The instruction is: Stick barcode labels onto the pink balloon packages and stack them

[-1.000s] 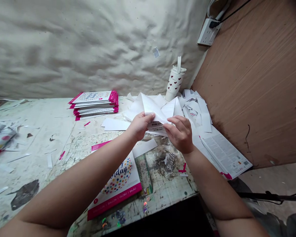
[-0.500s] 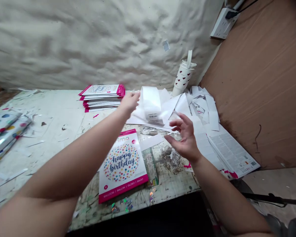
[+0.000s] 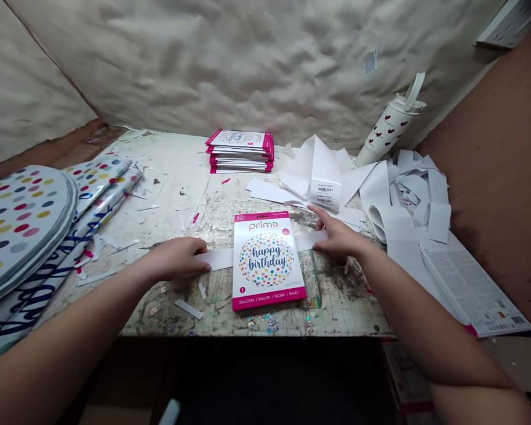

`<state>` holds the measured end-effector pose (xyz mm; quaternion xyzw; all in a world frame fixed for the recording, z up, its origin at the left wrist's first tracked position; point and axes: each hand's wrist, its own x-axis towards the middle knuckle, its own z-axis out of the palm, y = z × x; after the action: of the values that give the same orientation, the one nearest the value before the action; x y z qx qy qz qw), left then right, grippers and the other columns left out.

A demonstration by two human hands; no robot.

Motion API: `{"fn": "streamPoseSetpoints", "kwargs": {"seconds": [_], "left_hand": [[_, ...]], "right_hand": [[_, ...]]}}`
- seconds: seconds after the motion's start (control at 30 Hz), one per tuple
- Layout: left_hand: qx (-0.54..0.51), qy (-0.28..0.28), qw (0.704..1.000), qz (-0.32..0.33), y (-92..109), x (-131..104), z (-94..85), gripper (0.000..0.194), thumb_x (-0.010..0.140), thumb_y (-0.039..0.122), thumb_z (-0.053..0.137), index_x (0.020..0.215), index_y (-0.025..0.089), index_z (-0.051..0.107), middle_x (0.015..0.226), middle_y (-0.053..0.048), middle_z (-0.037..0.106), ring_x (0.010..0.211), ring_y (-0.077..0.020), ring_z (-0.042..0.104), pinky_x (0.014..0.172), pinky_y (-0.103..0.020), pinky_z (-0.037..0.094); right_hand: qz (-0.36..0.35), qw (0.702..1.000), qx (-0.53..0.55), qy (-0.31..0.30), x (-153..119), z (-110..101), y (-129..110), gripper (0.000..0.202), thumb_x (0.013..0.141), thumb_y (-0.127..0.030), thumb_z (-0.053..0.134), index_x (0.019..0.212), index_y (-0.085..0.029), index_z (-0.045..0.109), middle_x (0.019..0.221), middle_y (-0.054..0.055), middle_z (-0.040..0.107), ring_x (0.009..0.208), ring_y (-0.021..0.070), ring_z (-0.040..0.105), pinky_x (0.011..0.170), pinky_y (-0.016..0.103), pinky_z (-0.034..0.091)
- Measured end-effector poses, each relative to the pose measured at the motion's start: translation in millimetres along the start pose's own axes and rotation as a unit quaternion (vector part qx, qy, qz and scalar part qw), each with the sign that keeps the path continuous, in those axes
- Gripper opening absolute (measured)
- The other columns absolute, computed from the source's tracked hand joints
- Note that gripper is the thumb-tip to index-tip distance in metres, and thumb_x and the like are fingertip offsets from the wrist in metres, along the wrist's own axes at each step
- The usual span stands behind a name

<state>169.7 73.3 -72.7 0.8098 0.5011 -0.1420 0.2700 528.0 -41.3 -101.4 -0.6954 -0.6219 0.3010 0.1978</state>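
Observation:
A white and pink balloon packet (image 3: 268, 260) printed "happy birthday" lies face up near the table's front edge. Beneath it runs a white paper strip (image 3: 220, 260), its two ends sticking out at the sides. My left hand (image 3: 183, 258) pinches the left end of the strip. The strip's right end is between the thumb and fingers of my right hand (image 3: 336, 233). The middle of the strip is hidden by the packet. Just beyond my right hand stands a curled strip of barcode labels (image 3: 325, 183).
A stack of similar packets (image 3: 239, 152) stands at the back. A white tumbler with hearts (image 3: 392, 127) leans among loose paper strips (image 3: 396, 218) at the right. Dotted foil balloons (image 3: 26, 218) lie at the left. A printed card sheet (image 3: 478, 283) overhangs the front right edge.
My left hand has come back from the label strip to the packet's left side, and my right hand has closed on the paper strip. The camera view has turned left.

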Motion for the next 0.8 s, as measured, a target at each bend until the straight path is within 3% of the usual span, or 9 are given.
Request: {"fn": "streamPoseSetpoints", "kwargs": {"seconds": [0.2,0.33,0.47,0.6,0.7,0.8], "left_hand": [[-0.085,-0.047,0.995,-0.011,-20,0,-17.6,0.022,0.062,0.041,0.064,0.062,0.020,0.060,0.056,0.003,0.055,0.059,-0.0144,0.047,0.055,-0.022,0.029],[-0.255,-0.137,0.956,-0.034,-23,-7,-28.9,0.023,0.063,0.040,0.068,0.059,0.019,0.060,0.048,0.005,0.047,0.047,-0.0083,0.035,0.049,-0.021,0.021],[-0.406,-0.154,0.901,0.016,5,-1,-29.6,0.023,0.064,0.036,0.070,0.056,0.017,0.060,0.049,0.002,0.051,0.046,-0.0078,0.038,0.048,-0.021,0.025],[-0.440,-0.153,0.884,0.048,56,16,-9.0,0.020,0.057,0.032,0.075,0.057,0.016,0.063,0.053,-0.002,0.055,0.047,-0.0103,0.045,0.046,-0.023,0.033],[-0.432,-0.152,0.888,0.047,80,26,7.5,0.020,0.056,0.030,0.074,0.051,0.017,0.059,0.048,-0.001,0.052,0.042,-0.0121,0.048,0.042,-0.024,0.035],[-0.438,-0.154,0.884,0.058,83,28,15.0,0.020,0.059,0.030,0.071,0.051,0.017,0.058,0.046,-0.001,0.052,0.040,-0.0131,0.048,0.040,-0.024,0.035]], "right_hand": [[0.106,0.982,0.155,0.007,-10,5,-5,0.088,0.064,-0.012,0.064,0.143,-0.028,0.029,0.075,-0.003,0.058,0.058,0.0133,0.055,0.052,0.024,0.042],[0.109,0.980,0.158,0.047,-18,-1,-19,0.084,0.064,-0.016,0.064,0.141,-0.025,0.031,0.068,-0.004,0.057,0.052,0.0132,0.052,0.047,0.025,0.040],[0.055,0.989,0.069,0.119,-22,6,-57,0.082,0.068,-0.017,0.059,0.143,-0.024,0.027,0.059,-0.003,0.056,0.051,0.0159,0.051,0.050,0.029,0.041],[-0.017,0.984,-0.078,0.157,-15,47,-95,0.082,0.072,-0.012,0.054,0.147,-0.022,0.021,0.056,0.000,0.057,0.048,0.0165,0.049,0.052,0.031,0.041],[-0.063,0.971,-0.146,0.177,-16,77,-102,0.080,0.077,-0.014,0.053,0.148,-0.022,0.017,0.063,0.004,0.062,0.054,0.0191,0.054,0.058,0.033,0.044],[-0.099,0.976,-0.143,0.131,-27,88,-93,0.086,0.080,-0.030,0.057,0.149,-0.021,0.006,0.085,0.009,0.068,0.075,0.0261,0.062,0.071,0.039,0.049]]}}
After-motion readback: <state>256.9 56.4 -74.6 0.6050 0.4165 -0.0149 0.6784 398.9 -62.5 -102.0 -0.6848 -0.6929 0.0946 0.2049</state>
